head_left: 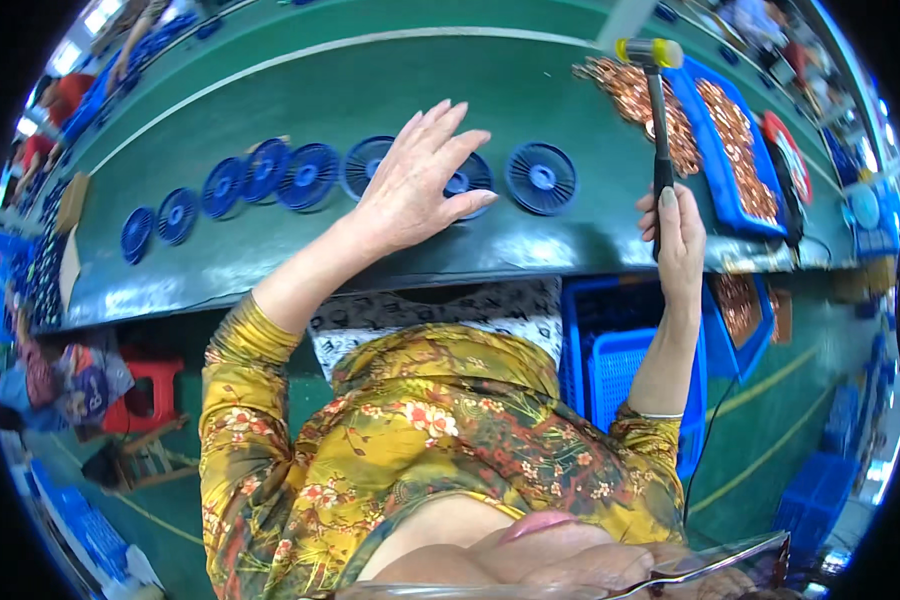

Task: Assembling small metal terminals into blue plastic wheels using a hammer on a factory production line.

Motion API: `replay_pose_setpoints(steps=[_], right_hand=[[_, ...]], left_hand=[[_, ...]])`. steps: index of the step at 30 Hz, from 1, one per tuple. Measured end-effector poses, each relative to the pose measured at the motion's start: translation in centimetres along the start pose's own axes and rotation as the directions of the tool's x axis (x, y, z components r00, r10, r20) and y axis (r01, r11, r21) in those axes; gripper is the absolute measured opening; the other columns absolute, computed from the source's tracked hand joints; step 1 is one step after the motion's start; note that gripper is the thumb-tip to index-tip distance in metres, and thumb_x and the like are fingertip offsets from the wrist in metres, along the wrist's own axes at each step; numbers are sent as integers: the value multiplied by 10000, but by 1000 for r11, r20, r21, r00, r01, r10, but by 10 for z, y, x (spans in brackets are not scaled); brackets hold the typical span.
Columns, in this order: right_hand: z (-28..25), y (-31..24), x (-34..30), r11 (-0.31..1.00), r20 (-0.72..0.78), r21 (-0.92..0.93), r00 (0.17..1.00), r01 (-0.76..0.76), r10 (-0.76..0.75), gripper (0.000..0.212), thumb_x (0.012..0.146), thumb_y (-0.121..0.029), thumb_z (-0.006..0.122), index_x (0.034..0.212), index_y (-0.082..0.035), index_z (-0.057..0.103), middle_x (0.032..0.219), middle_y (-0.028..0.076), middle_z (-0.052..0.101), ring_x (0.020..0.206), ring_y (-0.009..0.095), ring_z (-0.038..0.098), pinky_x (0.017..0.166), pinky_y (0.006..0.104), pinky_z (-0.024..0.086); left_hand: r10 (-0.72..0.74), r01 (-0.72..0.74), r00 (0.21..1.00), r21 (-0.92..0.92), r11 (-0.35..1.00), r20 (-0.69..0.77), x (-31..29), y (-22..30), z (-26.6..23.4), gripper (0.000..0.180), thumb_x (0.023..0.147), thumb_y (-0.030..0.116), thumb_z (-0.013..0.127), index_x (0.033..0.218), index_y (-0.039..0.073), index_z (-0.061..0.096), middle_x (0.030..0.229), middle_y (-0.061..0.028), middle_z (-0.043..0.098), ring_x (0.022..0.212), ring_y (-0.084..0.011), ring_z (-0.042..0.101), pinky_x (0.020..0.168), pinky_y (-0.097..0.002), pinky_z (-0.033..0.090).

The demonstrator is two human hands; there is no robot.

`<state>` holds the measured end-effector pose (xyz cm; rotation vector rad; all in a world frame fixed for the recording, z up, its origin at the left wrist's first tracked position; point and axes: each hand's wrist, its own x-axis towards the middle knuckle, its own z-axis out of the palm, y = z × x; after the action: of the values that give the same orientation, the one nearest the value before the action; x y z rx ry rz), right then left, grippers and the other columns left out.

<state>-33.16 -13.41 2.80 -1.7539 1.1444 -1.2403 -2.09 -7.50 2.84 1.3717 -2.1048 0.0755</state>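
Note:
My right hand point(677, 228) is wrapped round the black handle of a mallet point(657, 115), held upright in the picture with its yellow head at the far end. Over the row of blue slatted plastic discs, my left hand point(415, 180) is open with its fingers spread. It partly covers one blue disc point(365, 168) and another blue disc point(467, 178); whether it touches them I cannot tell. Just to the right of that hand lies a further blue disc point(542, 178), flat on the green table. Several more, such as this blue disc point(308, 177), lie in a line to the left.
Copper-coloured metal pieces point(682, 145) are heaped on the green table point(370, 80) at the right, beside a blue tray point(715, 165) of similar pieces. Below the table edge stand blue crates point(630, 370). A red stool point(155, 390) is at the left. Other people work farther off.

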Motion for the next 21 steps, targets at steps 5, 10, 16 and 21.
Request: replay_pose_setpoints(steps=[5, 10, 16, 21], right_hand=[[-19, -3, -63, 963, 52, -6, 962, -268, 268, 282, 1002, -212, 461, 1179, -15, 556, 706, -21, 533, 541, 14, 414, 463, 166, 324], [-28, -30, -84, 988, -46, 32, 987, -152, 153, 366, 999, -148, 461, 1350, -48, 479, 728, -23, 535, 550, 4, 392, 475, 151, 308], [-23, -25, -85, 952, 6, -305, 1000, -1, 3, 404, 970, -92, 478, 1366, -17, 448, 1022, 97, 665, 726, 149, 602, 616, 274, 491], [-21, -29, -66, 873, 107, -481, 984, -74, 142, 400, 958, -93, 507, 1355, -143, 503, 799, 141, 628, 646, 144, 577, 625, 289, 470]], left_hand=[[76, -84, 960, 18, 996, 268, 43, 14, 48, 930, 727, 506, 731, 1428, 63, 311, 1480, -245, 272, 1409, -369, 198, 1157, -490, 153], [72, -17, 921, -144, 989, 383, 69, 18, 71, 1097, 676, 485, 785, 1475, 73, 157, 1398, -247, 406, 1313, -390, 381, 1146, -496, 211], [-58, 137, 910, -166, 976, 410, 72, 19, 74, 1208, 607, 509, 817, 1477, 70, 104, 1321, -245, 493, 1285, -411, 407, 1148, -470, 242], [-72, 184, 918, -257, 949, 390, 67, 12, 78, 1258, 604, 516, 819, 1480, 53, 43, 1319, -237, 503, 1290, -425, 393, 1159, -460, 212]])
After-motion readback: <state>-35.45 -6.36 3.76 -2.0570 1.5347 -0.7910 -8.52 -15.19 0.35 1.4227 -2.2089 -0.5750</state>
